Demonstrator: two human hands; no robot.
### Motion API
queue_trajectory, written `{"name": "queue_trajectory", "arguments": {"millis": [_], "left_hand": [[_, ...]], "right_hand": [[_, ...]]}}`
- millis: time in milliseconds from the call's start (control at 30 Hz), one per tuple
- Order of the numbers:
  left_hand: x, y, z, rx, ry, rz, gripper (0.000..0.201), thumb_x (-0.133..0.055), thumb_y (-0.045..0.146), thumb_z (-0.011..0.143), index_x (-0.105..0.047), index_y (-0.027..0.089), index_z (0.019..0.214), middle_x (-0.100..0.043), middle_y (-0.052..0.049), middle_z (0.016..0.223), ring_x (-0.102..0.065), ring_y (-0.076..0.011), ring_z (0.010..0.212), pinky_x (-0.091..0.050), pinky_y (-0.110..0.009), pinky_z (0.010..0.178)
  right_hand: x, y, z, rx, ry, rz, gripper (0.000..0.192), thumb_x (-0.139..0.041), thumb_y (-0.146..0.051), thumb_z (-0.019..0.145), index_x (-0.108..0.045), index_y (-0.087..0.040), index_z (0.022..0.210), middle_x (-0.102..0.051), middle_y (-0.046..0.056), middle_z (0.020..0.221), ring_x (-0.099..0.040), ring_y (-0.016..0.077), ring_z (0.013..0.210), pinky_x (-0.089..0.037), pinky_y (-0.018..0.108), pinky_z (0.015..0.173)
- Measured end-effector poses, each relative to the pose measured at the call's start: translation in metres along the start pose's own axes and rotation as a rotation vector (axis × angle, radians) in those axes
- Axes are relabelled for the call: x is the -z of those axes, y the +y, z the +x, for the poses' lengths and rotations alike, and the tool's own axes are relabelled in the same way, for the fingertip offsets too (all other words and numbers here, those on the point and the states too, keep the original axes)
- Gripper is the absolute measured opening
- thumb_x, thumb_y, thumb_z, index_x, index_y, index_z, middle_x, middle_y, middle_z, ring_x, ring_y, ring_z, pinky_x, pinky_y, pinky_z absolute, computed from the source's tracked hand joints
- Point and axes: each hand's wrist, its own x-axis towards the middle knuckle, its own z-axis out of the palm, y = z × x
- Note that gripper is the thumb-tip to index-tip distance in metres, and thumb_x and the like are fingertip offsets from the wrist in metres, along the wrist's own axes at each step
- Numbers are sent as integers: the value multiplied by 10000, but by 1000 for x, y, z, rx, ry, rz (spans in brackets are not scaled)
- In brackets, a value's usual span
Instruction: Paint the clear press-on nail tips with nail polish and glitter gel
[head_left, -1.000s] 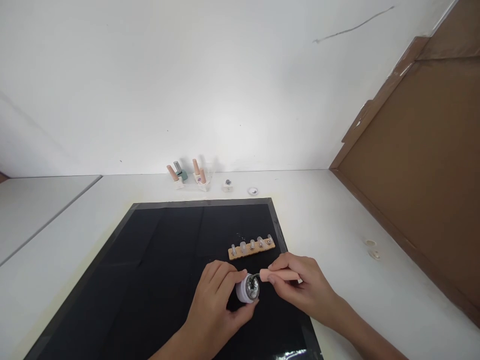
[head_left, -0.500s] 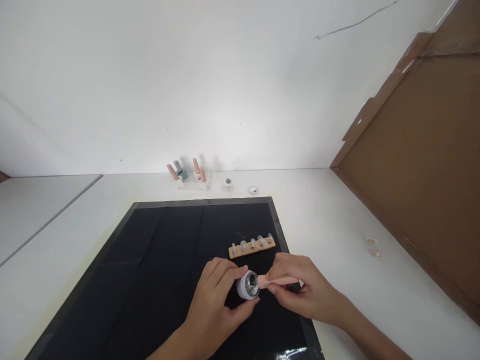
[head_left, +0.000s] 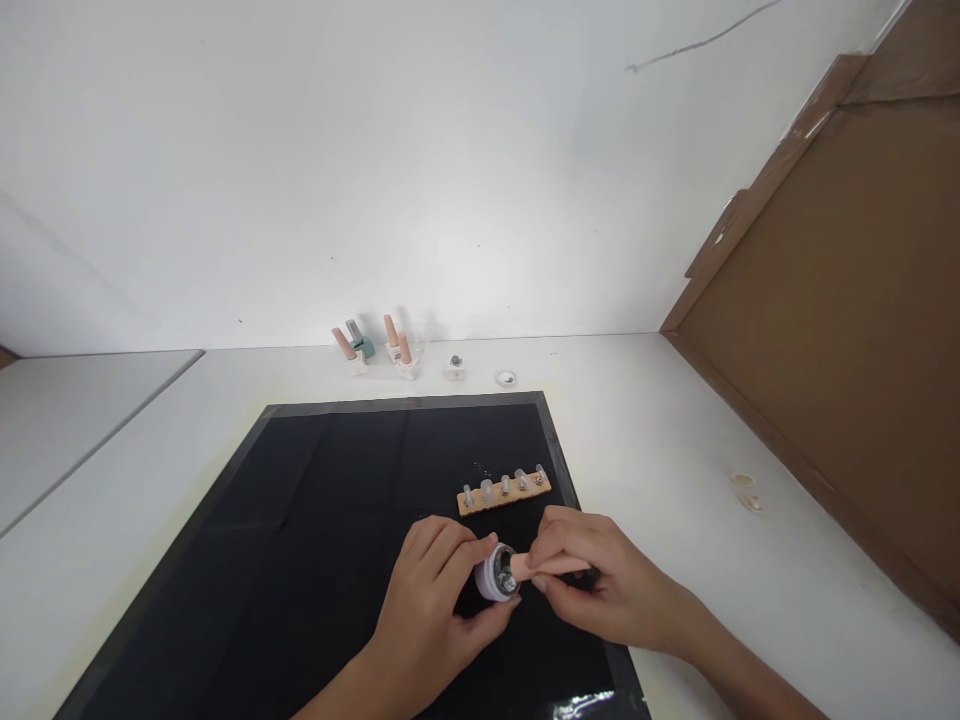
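Note:
My left hand (head_left: 435, 605) holds a small pale jar (head_left: 491, 580) between thumb and fingers, its open mouth tilted toward the right. Silvery, shiny matter shows inside the jar. A slim pink tool (head_left: 551, 567), broad at one end, is pinched in my right hand (head_left: 600, 575). The tool's broad end is at the jar's mouth; its tip is hidden, and I cannot tell the tool's exact kind. Just beyond the jar lies a wooden strip (head_left: 491, 503) carrying several clear nail tips (head_left: 487, 490) in a row.
A black mat (head_left: 330, 540) covers much of the white table (head_left: 637, 420). Several nail polish bottles (head_left: 406, 362), a small clear container (head_left: 455, 368) and a small white dish (head_left: 506, 379) stand along the back wall. Two small beige pieces (head_left: 749, 502) lie at right, near a brown cardboard panel (head_left: 840, 330).
The pink tool and my right hand have moved slightly left and tilted, bringing the tool's broad end further over the jar's mouth. My left hand keeps its hold on the jar.

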Motion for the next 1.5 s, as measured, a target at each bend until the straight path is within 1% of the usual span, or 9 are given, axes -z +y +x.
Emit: {"name": "queue_trajectory", "arguments": {"millis": [167,367,533,600,700,800,1000,1267,1500], "left_hand": [[0,0,-1,-5,-7,8,243,-738,150,758,-645,127,980,-652,-55,770,-569,-217,726,-471,-363,653],[-1,-2,-2,10,-24,33,259,-744,147,749,-644,134,987,-647,-54,768,-565,-219,724,-476,-368,647],[0,-4,-2,22,-16,30,278,-733,137,754,-631,152,1013,-653,-47,784,-575,-216,727,-482,-365,649],[1,-4,-2,26,-18,31,283,-719,156,773,-622,166,1039,-656,-45,798,-581,-215,727,-484,-361,645],[2,-4,-3,20,-14,40,268,-690,189,813,-608,184,1068,-657,-46,816,-592,-211,731,-489,-350,638],[2,-4,-3,14,-9,50,261,-672,186,833,-603,185,1085,-652,-56,842,-598,-212,748,-494,-345,640],[3,-4,-4,4,-6,54,269,-679,152,825,-605,163,1083,-638,-68,855,-585,-216,749,-485,-347,630],[3,-2,-4,2,2,35,242,-695,172,818,-586,153,1034,-635,-59,831,-576,-214,741,-480,-353,636],[2,-2,-5,17,9,38,221,-702,229,818,-572,167,986,-623,-48,807,-579,-211,734,-483,-352,631]], "right_hand": [[1,-1,1,32,-13,20,214,-550,-2,787,-618,-187,872,-561,-4,719,-525,107,622,-378,207,533],[3,-3,1,19,-24,65,205,-558,-15,787,-616,-198,860,-550,-16,693,-526,108,627,-395,208,557],[7,-2,1,28,66,45,217,-550,-5,754,-611,-199,829,-576,-10,722,-526,101,610,-392,211,555],[9,-2,1,25,106,34,200,-548,-16,763,-614,-199,811,-579,-12,703,-514,99,590,-389,217,552],[10,0,2,-47,139,54,159,-547,-53,793,-612,-198,803,-562,-20,652,-480,100,551,-373,221,523],[9,1,1,-138,122,105,115,-550,-100,823,-606,-198,806,-555,-25,622,-460,100,523,-362,217,488],[5,0,2,-225,95,148,64,-579,-203,861,-617,-189,812,-587,-18,627,-463,97,515,-365,208,467],[2,3,0,-261,60,165,168,-610,-341,894,-641,-182,851,-610,-11,655,-480,94,530,-373,204,472],[1,3,1,-247,52,145,169,-604,-341,897,-643,-183,850,-617,-3,683,-486,96,543,-384,211,485]]}}
